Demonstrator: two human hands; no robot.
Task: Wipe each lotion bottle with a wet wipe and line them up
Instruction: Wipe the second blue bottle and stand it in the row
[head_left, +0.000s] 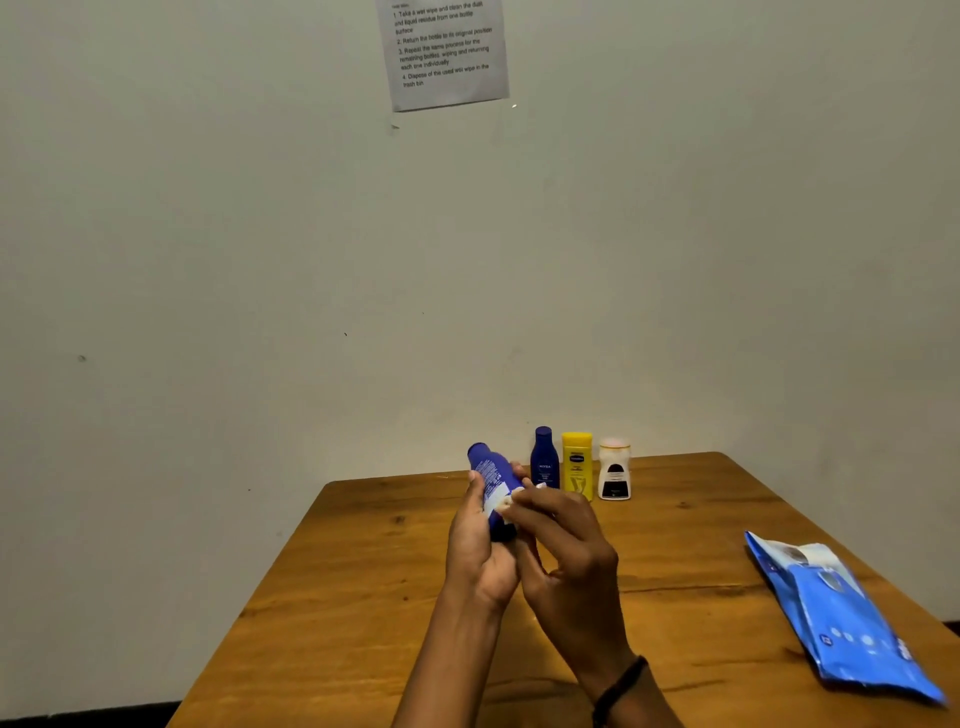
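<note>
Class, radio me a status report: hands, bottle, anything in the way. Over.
Left hand grips tilted blue bottle. Right hand pinches wet wipe against it. Three bottles stand lined behind. Nothing in the way.
</note>
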